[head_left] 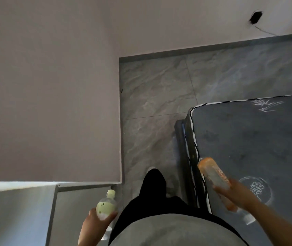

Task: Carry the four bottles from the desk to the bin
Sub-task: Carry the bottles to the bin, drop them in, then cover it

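Both hands grip bottles: left green-labelled bottle, right orange bottle

Left hand grips a clear bottle with a pale green label and cap. Right hand grips an orange-banded bottle — beneath that hand, a dark grey mattress with white motifs and black-and-white striped piping. Between the 2 hands — grey marbled floor tiles.
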`<state>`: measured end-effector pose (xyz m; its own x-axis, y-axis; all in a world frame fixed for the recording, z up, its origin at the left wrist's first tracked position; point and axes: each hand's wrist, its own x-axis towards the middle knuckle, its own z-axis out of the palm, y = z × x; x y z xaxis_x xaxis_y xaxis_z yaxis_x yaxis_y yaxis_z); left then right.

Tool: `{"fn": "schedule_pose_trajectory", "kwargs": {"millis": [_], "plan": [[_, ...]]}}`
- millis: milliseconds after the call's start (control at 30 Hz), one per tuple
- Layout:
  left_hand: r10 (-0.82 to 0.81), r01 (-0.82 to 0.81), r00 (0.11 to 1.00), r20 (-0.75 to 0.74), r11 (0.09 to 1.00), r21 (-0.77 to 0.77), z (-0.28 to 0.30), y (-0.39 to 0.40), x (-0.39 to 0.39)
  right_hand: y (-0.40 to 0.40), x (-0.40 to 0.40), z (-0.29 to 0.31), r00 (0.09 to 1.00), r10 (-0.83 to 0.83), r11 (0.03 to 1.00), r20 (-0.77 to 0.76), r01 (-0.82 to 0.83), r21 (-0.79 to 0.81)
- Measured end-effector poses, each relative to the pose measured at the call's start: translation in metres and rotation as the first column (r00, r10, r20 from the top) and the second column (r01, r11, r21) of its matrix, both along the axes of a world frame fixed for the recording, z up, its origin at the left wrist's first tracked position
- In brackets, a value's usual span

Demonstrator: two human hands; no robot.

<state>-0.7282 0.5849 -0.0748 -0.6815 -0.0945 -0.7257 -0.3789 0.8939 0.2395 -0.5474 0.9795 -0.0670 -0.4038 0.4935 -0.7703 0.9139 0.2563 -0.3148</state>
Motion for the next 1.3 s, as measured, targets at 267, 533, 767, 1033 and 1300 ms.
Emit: {"fn": "schedule_pose_trajectory", "kwargs": {"millis": [267, 533, 767, 1033, 1300], "plan": [[-0.084, 0.084, 0.996, -0.002, 0.994, 0.071, -0.001, 0.071, -0.115, 0.033, -0.053, -0.009, 0.989, -0.071, 0.997, 0.132, 0.065, 0.048], [-0.222, 0.228, 0.972, -0.075, 0.97, 0.086, 0.002, 0.167, -0.225, 0.082, -0.091, -0.019, 0.943, -0.281, 0.959, 0.18, 0.283, 0.012], [-0.19, 0.2, 0.976, -0.103, 0.975, 0.093, 0.001, 0.237, -0.284, 0.162, -0.165, -0.022, 0.948, -0.262, 0.965, 0.181, 0.261, 0.032], [-0.056, 0.053, 0.997, 0.047, 0.997, 0.05, 0.008, 0.256, -0.339, 0.233, -0.273, -0.009, 0.978, -0.179, 0.983, 0.108, 0.173, 0.062], [-0.081, 0.088, 0.994, 0.071, 0.991, -0.099, 0.009, 0.323, -0.454, 0.26, -0.354, -0.015, 0.958, -0.235, 0.971, 0.163, 0.237, 0.009]]}}
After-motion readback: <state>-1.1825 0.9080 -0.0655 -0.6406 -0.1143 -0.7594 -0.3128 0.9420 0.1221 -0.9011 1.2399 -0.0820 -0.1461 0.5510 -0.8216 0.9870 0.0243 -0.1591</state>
